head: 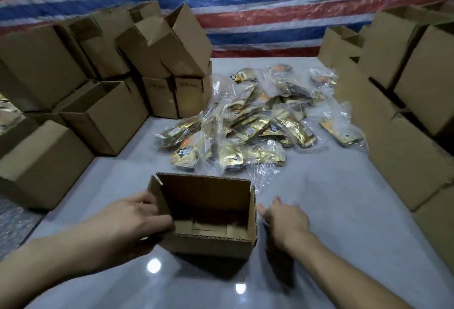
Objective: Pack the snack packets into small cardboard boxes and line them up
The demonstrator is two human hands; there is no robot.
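Observation:
A small open cardboard box (pixel 211 240) stands on the glossy table near me, its inside empty. My left hand (pixel 137 218) grips the box's left wall, thumb over the rim and fingers on the outside. My right hand (pixel 285 218) hovers just right of the box with fingers stretched forward, holding nothing. A heap of gold snack packets (pixel 248 127) in clear plastic wrap lies in the middle of the table beyond the box.
Stacks of open cardboard boxes (pixel 103 83) fill the left side, and more boxes (pixel 403 102) line the right. The grey table (pixel 331 200) shows between them. A red, white and blue striped tarp (pixel 245 1) hangs behind.

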